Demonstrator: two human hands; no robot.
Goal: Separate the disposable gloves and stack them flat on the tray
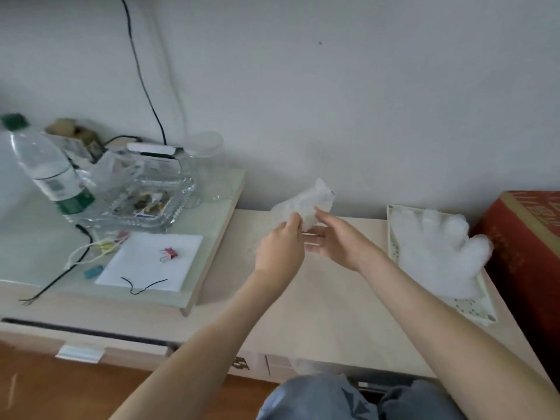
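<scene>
Disposable gloves (306, 204) form a crumpled, translucent white wad of thin plastic film, held in the air above the far edge of the desk (318, 298). How many are bunched together is impossible to make out, since the film blurs against the pale wall. The lower part of the wad is hidden behind the fingers.

The left hand (280, 247) has its fingers curled and pinches the wad's lower left side between thumb and fingertips. The right hand (336, 241) lays its thumb on the wad's right side, and its other fingers reach out nearly straight underneath. The film's lower edge appears nipped between the thumb and forefinger.

Near the desk's right edge lies a pale rectangular tray (472, 307) with a speckled floor. Flattened gloves (436, 250) lie spread on it, their fingers toward the far edge and the thumb overhanging the tray's right rim. A red cardboard box (527, 237) stands just beside the tray and is cut off by the frame.

At the desk's left end a raised glass-topped shelf (212, 237) carries a clear plastic water bottle (48, 171), a ribbed glass dish (151, 201) and a white sheet (151, 262) with a red binder clip (168, 254).
</scene>
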